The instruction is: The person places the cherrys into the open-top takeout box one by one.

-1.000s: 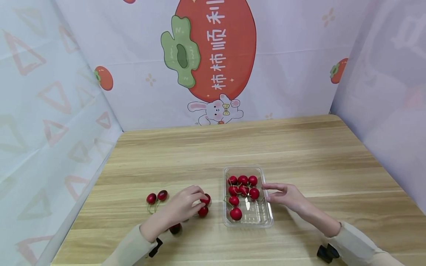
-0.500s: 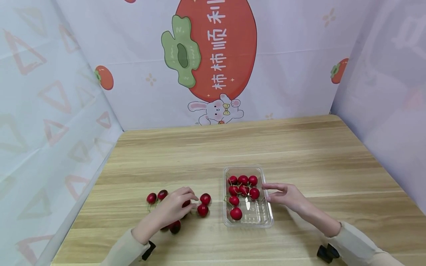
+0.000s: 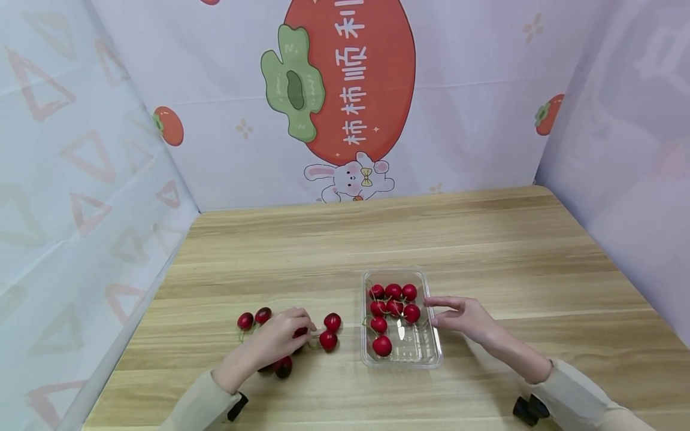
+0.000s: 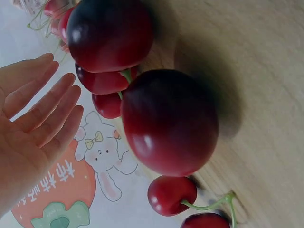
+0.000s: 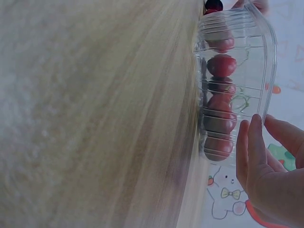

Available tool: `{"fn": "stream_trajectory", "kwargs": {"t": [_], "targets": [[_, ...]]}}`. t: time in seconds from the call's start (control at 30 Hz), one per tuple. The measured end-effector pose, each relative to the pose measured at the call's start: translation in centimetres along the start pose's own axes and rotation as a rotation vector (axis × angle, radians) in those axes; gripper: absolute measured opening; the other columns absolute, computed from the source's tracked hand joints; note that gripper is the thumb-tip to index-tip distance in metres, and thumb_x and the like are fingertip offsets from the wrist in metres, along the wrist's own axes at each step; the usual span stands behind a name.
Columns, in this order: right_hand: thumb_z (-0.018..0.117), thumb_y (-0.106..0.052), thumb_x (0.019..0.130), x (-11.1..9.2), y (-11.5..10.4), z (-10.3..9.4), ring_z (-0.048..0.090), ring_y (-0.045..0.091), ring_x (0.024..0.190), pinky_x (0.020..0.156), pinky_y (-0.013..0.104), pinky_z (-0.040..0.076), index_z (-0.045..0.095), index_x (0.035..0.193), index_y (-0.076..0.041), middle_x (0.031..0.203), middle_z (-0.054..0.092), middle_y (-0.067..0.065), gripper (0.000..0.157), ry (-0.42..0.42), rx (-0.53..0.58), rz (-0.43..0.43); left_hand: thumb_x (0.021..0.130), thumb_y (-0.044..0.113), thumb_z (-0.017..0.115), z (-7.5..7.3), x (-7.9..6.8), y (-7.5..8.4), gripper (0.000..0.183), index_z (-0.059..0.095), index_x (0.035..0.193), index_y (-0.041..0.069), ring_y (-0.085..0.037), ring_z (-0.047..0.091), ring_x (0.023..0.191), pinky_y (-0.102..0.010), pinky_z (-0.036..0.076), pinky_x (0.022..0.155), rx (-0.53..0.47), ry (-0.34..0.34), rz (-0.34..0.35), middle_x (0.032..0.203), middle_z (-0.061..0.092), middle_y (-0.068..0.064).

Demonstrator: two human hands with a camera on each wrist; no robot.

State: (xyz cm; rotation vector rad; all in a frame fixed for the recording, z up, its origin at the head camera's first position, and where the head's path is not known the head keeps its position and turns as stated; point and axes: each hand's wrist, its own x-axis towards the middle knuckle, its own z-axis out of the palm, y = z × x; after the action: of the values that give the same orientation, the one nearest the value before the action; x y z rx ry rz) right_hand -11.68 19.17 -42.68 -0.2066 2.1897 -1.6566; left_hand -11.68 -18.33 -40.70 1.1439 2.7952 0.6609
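My left hand (image 3: 277, 336) hovers low over the loose cherries on the left of the table, palm turned inward. The left wrist view shows its fingers (image 4: 47, 111) extended and apart from the fruit. Just beyond the fingertips sit two red cherries (image 3: 328, 341). Darker cherries (image 3: 283, 367) lie partly hidden beneath this hand; one looms large (image 4: 171, 123) in the left wrist view. A clear plastic container (image 3: 423, 353) holds several stemmed cherries (image 3: 382, 346). At its right rim, my right hand (image 3: 466, 320) touches the wall with fairly straight fingers.
Another stemmed pair of cherries (image 3: 245, 321) lies left of the left hand. The wooden table (image 3: 345, 239) meets a printed cloth backdrop (image 3: 463, 120) behind, with more cloth at both sides. Bare container floor shows at its front right.
My left hand has drawn back to the left from the two cherries beside the container, leaving them in plain view. The right hand and the container have stayed put.
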Motion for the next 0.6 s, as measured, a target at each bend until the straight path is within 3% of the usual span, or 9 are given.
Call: {"fn": "stream_trajectory", "kwargs": {"t": [0.37, 0.6], "targets": [[0.065, -0.022, 0.080, -0.1, -0.1, 0.0, 0.060, 0.021, 0.095, 0.088, 0.039, 0.044, 0.046, 0.124, 0.003, 0.121, 0.051, 0.022, 0.054, 0.000, -0.002, 0.000, 0.078, 0.005, 0.064, 0.6, 0.6, -0.3, 0.008, 0.066, 0.085, 0.006, -0.003, 0.051, 0.069, -0.015, 0.045, 0.058, 0.028, -0.128, -0.068, 0.080, 0.057, 0.002], [0.064, -0.022, 0.080, -0.1, -0.2, 0.0, 0.060, 0.022, 0.095, 0.088, 0.041, 0.043, 0.046, 0.124, 0.003, 0.122, 0.050, 0.022, 0.054, -0.002, -0.007, -0.004, 0.078, 0.004, 0.064, 0.8, 1.1, -0.2, 0.006, 0.066, 0.084, 0.005, -0.005, 0.051, 0.067, -0.016, 0.045, 0.058, 0.069, -0.173, -0.053, 0.077, 0.056, 0.001]]}}
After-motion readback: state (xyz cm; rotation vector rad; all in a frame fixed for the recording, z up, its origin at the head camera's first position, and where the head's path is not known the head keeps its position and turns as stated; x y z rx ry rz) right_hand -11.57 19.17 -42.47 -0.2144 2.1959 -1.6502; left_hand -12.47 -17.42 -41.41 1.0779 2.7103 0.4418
